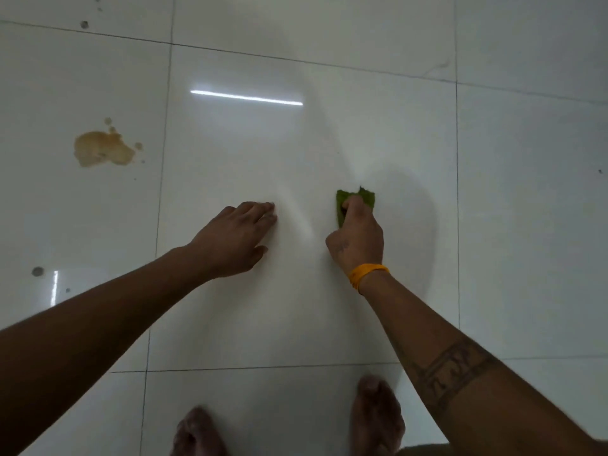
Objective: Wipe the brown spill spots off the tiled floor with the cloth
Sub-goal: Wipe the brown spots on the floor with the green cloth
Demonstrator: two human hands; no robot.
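Observation:
A brown spill with small droplets around it lies on the white tiled floor at the left. A green cloth is pressed to the floor on the middle tile, with my right hand shut on it; only the cloth's far edge shows past my fingers. My left hand rests flat on the same tile, fingers together and holding nothing, to the left of the cloth. The spill is well left of both hands, on the neighbouring tile.
Small grey spots mark the floor at the far left and top left. My bare feet stand at the bottom edge. A bright strip of light reflects on the glossy tile ahead.

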